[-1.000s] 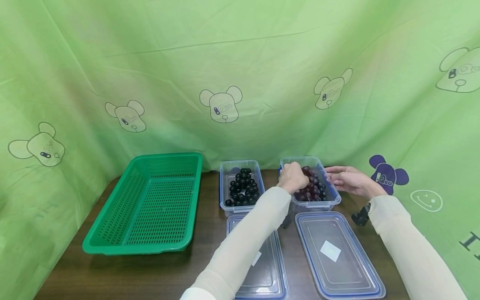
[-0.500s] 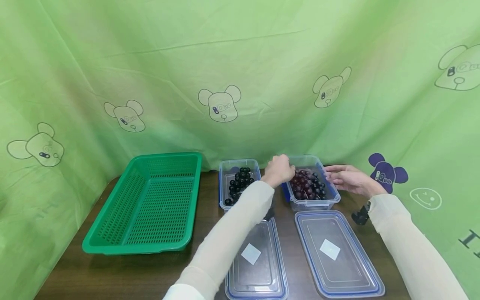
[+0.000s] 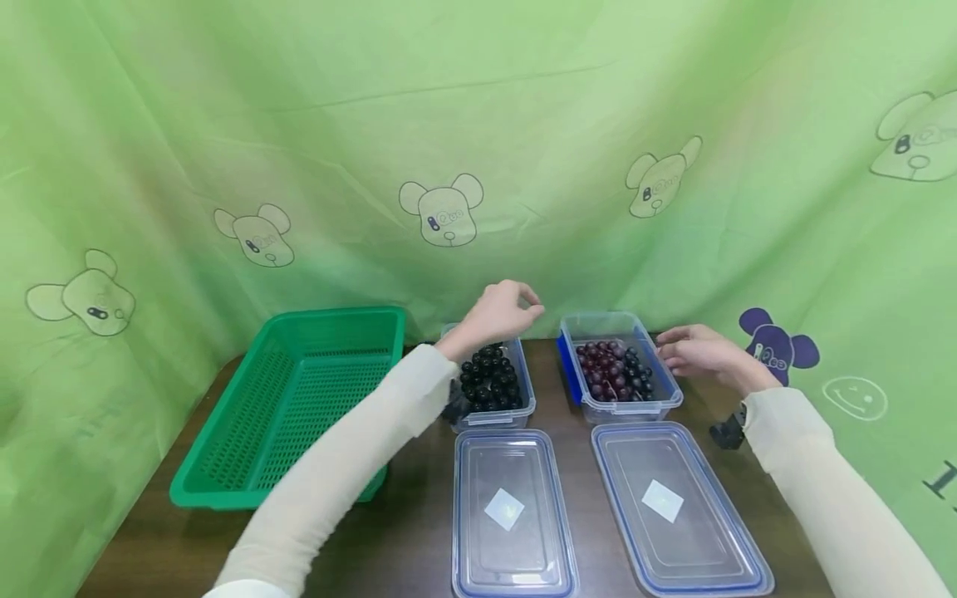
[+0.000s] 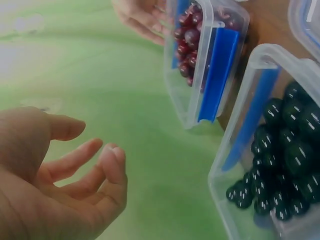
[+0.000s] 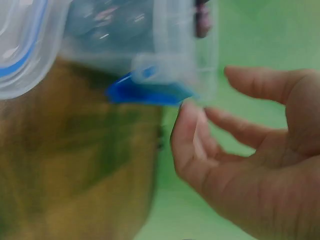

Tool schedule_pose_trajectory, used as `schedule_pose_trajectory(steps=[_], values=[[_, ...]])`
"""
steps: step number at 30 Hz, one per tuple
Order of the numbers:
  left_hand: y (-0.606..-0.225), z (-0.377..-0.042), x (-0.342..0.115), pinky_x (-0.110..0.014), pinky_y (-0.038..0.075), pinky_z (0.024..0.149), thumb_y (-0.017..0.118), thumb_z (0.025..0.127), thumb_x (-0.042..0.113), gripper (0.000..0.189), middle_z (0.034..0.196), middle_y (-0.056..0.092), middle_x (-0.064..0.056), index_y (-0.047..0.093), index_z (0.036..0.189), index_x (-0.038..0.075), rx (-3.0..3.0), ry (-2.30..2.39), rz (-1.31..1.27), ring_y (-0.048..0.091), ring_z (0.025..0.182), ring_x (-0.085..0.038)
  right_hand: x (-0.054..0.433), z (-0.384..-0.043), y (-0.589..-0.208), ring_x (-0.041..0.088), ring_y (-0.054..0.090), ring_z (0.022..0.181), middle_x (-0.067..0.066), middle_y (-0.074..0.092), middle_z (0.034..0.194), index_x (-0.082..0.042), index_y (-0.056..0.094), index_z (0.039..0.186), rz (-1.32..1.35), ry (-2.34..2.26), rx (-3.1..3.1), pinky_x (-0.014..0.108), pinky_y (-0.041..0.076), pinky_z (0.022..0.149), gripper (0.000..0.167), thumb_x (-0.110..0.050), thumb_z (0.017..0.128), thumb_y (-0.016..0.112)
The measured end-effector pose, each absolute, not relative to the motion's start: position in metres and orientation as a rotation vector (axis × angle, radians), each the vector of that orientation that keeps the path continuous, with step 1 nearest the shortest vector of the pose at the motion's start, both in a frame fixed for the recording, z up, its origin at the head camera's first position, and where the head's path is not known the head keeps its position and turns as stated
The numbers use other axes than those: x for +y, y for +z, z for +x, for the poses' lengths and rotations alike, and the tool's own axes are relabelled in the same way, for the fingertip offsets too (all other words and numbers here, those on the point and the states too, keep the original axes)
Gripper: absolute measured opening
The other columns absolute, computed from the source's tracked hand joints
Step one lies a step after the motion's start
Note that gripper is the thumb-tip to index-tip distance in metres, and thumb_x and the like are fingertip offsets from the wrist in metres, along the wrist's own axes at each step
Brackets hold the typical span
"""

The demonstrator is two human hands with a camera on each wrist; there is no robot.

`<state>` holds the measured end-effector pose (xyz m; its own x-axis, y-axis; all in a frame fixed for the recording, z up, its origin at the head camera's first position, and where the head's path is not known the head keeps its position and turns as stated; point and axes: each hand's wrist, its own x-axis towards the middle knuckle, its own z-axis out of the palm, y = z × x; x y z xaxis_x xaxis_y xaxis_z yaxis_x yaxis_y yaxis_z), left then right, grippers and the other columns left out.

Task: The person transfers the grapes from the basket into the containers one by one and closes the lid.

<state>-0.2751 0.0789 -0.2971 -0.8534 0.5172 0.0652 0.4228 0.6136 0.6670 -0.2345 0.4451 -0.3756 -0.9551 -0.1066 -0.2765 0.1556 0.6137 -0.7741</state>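
My left hand [image 3: 503, 312] hangs in the air over the back of the left clear container [image 3: 527, 390], which holds dark grapes [image 3: 489, 382]. Its fingers are loosely bent with nothing between them, as the left wrist view shows. Beside it stands the right clear container [image 3: 624, 409], holding red grapes [image 3: 598, 365] and dark grapes [image 3: 640, 372]. A blue side latch [image 4: 218, 75] hangs down on its left wall. At the opposite wall is my right hand [image 3: 699, 349], fingers relaxed, fingertips right by another blue latch [image 5: 145, 92].
Two clear lids [image 3: 516, 515] with blue seals lie in front of the containers; the right lid [image 3: 680, 531] also bears a white square label. On the left stands a green plastic basket [image 3: 280, 490]. A green printed curtain [image 3: 523, 124] closes off the table's back.
My left hand has come out from over the right container and moved left and up to above the left container. The right hand has stayed almost in place, fingertips slightly farther from the wall.
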Motion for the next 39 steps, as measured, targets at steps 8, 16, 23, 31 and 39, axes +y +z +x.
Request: schedule_pose_trajectory(steps=[8,16,23,31,39], values=[[-0.291,-0.244,0.009,-0.033,0.057,0.076,0.063,0.105,0.037,0.035,0.106,0.074,-0.005,0.071,0.131,0.016,2.678,0.917,0.782,0.069,0.091,-0.017,0.414,-0.214,-0.339,0.059,0.053,0.133,0.045,0.045,0.149,0.02,0.026,0.155,-0.072,-1.078,2.741,0.06,0.05,0.11,0.062,-0.016,0.11,0.049],[-0.296,-0.191,-0.037,-0.031,0.055,0.073,0.065,0.104,0.037,0.04,0.103,0.075,0.0,0.066,0.136,0.012,2.572,0.895,0.819,0.068,0.086,-0.014,0.375,-0.189,-0.324,0.04,0.069,0.111,0.037,0.059,0.139,0.012,0.044,0.15,-0.243,-0.955,2.835,0.047,0.061,0.092,0.055,-0.022,0.108,0.058],[-0.326,-0.155,-0.055,-0.028,0.054,0.068,0.066,0.103,0.036,0.047,0.095,0.072,0.003,0.062,0.138,0.004,2.569,0.92,0.791,0.063,0.077,-0.009,0.342,-0.17,-0.332,0.024,0.074,0.094,0.025,0.068,0.127,0.006,0.056,0.144,-0.364,-1.0,2.829,0.034,0.058,0.078,0.046,-0.02,0.106,0.062],[-0.35,-0.13,-0.062,-0.031,0.057,0.081,0.066,0.104,0.04,0.058,0.107,0.07,0.0,0.053,0.146,0.003,2.545,0.993,0.75,0.067,0.095,-0.011,0.311,-0.154,-0.352,0.003,0.067,0.091,0.012,0.071,0.111,0.01,0.059,0.136,-0.553,-1.191,2.615,0.029,0.062,0.079,0.039,-0.012,0.104,0.061],[-0.379,-0.119,-0.063,-0.036,0.058,0.087,0.06,0.107,0.039,0.055,0.115,0.07,-0.003,0.053,0.147,0.002,2.54,1.073,0.71,0.068,0.105,-0.016,0.294,-0.14,-0.38,0.013,0.07,0.091,0.017,0.072,0.109,0.013,0.056,0.137,-0.574,-1.238,2.424,0.03,0.062,0.078,0.043,-0.011,0.101,0.062]])
